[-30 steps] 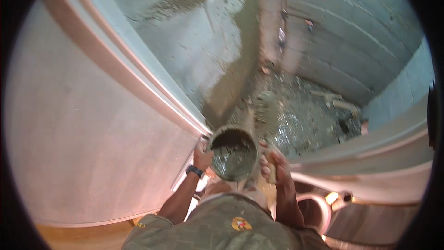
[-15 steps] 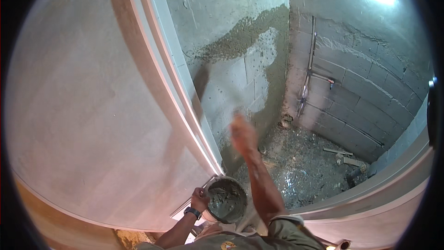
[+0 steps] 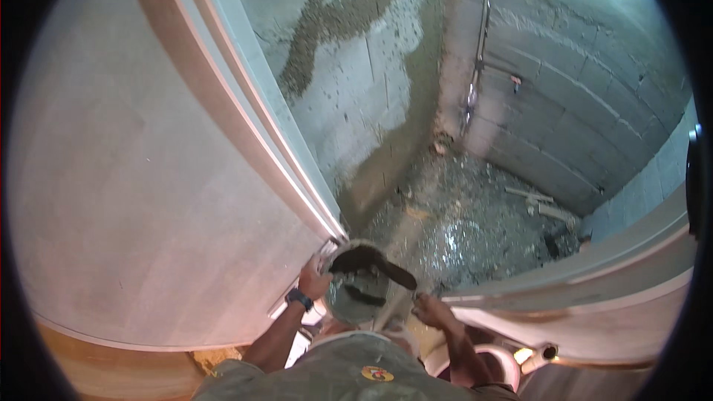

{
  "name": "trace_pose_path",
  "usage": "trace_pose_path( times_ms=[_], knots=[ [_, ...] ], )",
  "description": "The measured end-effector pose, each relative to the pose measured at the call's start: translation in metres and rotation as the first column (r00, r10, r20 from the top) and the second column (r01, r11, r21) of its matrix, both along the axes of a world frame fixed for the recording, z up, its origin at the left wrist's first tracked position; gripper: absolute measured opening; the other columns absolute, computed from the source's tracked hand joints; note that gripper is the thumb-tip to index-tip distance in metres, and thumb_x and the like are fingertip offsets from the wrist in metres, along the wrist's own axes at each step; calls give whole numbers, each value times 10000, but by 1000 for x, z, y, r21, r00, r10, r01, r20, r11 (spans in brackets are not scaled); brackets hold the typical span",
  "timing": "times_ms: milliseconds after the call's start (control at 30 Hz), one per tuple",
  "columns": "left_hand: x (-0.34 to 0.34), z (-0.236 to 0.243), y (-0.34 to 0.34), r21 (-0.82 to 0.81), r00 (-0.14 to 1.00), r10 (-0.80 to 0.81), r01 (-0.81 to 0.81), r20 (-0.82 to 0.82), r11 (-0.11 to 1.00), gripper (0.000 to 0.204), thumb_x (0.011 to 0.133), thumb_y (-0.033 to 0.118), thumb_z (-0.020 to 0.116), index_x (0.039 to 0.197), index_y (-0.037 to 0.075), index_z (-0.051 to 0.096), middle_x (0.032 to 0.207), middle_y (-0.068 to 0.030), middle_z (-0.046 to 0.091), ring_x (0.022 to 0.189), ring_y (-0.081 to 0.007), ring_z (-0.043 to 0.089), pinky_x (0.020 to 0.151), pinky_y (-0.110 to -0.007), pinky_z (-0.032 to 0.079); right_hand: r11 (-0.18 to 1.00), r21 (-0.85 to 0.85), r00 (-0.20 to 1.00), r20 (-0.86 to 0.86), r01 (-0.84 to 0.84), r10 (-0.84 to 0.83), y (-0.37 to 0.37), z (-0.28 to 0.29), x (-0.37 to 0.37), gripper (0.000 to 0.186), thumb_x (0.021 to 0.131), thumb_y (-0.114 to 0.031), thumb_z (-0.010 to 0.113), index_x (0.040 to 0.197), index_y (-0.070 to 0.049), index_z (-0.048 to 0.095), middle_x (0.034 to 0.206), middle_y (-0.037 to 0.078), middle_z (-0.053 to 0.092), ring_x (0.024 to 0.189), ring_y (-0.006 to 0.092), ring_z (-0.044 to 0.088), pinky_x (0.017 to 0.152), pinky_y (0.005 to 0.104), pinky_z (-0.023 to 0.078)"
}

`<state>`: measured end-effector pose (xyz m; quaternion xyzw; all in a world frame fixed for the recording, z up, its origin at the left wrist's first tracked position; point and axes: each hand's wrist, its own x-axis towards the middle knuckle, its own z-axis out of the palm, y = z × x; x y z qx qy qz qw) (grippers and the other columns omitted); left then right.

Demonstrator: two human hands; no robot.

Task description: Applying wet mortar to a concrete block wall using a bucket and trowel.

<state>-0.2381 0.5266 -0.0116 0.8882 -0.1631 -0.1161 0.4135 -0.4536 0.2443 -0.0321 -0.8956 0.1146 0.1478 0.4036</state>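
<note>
My left hand (image 3: 314,281), with a dark watch at its wrist, grips the rim of a round bucket (image 3: 347,317). Grey wet mortar (image 3: 361,294) lies inside it. Closed around the handle of a trowel (image 3: 401,276) is my right hand (image 3: 434,310), just right of the bucket. The trowel's dark blade reaches over the bucket's right rim. Ahead, rough wet mortar (image 3: 308,30) runs in a band along the upper and left edges of a bare pale block patch (image 3: 356,82) on the wall.
A door frame (image 3: 245,108) rises close on the left. Rubble and wet grit cover the floor (image 3: 453,215), with broken pieces (image 3: 557,212) at the right. Pipes with a tap fitting (image 3: 475,78) run up the far block wall. Another bucket (image 3: 505,364) stands behind my right forearm.
My right hand has come down from the wall to the bucket's right side. Fresh mortar now shows lower along the left of the bare patch. The view has tilted downward.
</note>
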Motion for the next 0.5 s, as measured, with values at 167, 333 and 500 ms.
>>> trace_pose_path(
  times_ms=[167,333,500],
  knots=[
    [0,57,-23,24,948,-314,313,62,950,466,675,94,616,1132,3,591,1022,-241,639,986,-386,619,873,-410,495,992,111,893,-450,53,2,-19,-6,1,323,911,-330,557,1076,-53,569,652,102,564,465,188,535,409,339,427],
    [-10,74,-54,-23,865,-484,491,134,871,418,668,40,585,1084,3,602,935,-211,645,901,-348,644,829,-367,498,736,640,960,-274,220,-48,20,-41,38,296,948,-277,559,1106,-27,546,646,32,497,460,153,497,416,305,412],
    [9,63,-52,-72,918,-365,379,156,923,413,698,-6,542,1108,-6,592,907,-142,658,848,-221,646,786,-314,500,425,826,924,-374,370,-76,23,-38,14,219,936,-252,584,992,-41,591,701,44,548,468,126,511,412,288,414]
  ],
)
